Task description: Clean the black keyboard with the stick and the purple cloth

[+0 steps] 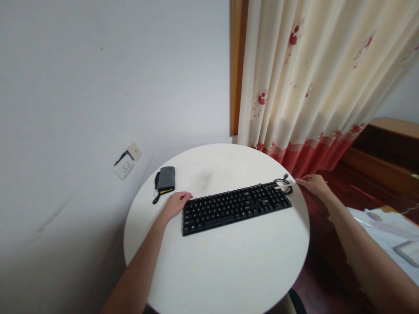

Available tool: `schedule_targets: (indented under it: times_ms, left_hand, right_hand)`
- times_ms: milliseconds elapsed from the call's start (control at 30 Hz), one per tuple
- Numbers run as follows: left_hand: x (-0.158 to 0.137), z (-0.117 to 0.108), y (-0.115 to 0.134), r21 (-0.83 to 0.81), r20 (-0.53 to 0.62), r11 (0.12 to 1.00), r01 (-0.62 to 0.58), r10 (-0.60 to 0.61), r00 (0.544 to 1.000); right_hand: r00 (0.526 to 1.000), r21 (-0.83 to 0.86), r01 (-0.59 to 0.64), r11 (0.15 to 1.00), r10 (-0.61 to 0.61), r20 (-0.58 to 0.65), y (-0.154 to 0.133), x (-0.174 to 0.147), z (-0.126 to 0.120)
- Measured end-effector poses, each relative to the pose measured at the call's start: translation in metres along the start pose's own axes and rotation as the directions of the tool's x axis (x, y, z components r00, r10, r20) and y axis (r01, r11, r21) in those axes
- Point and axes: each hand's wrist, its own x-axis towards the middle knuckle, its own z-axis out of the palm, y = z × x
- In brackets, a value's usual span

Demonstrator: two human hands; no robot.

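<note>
A black keyboard (235, 207) lies slightly slanted on the round white table (216, 270). My left hand (177, 204) is at its upper left corner, fingers curled in and holding the edge. Beyond the keyboard's right end, my right hand (312, 183) pinches a thin pale stick (290, 184). The stick's tip reaches left over the keyboard's upper right part and its coiled black cable (287, 190). What kind of stick it is cannot be made out.
A folded grey cloth (167, 178) with a yellow edge and a black loop lies at the table's left. Wall sockets (124, 166) are at left, a flowered curtain (278, 87) behind. Papers (389, 231) lie on a surface at right, under my right forearm.
</note>
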Motion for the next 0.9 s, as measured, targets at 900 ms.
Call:
schedule_targets:
  times_ms: [900]
  left_hand:
    - [0.000,0.001,0.001,0.012,-0.010,1.000,-0.010,0.010,1.000]
  right_hand:
    - [0.959,-0.234,0.227,0.945,-0.176,0.222,-0.149,-0.100,0.075]
